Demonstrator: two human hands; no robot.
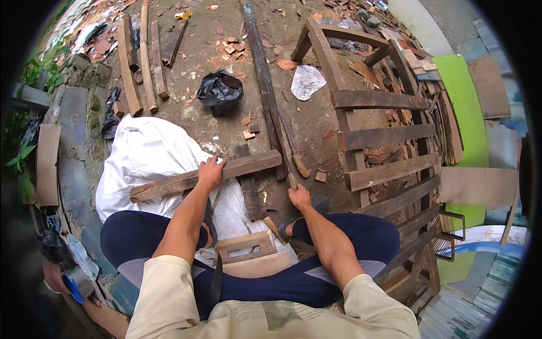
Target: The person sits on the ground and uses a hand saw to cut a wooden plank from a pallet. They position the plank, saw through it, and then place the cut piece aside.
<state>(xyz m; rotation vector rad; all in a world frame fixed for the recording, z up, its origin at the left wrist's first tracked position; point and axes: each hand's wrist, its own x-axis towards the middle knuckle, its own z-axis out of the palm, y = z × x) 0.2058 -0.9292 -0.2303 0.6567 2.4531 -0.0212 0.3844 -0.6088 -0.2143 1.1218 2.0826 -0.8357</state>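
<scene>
My left hand [210,171] is closed over a thick brown wooden plank [248,164] that lies slantwise, its near end on a white sack [149,148]. The plank's far end rests near a long dark beam [261,62]. My right hand [300,197] is a fist round a wooden-handled tool [292,181]; its dark front part blends with the beam, so I cannot tell its kind. Just beyond that fist lies a long-bladed machete [289,135] with a curved wooden handle. A short dark board [248,195] passes beneath the plank.
A slatted wooden frame [389,138] stands on the right. Several timber lengths [145,56] lie at the far left. A black plastic bag [220,91] sits ahead, with wood chips [231,48] beyond it. Between my legs is a small wooden piece [254,264].
</scene>
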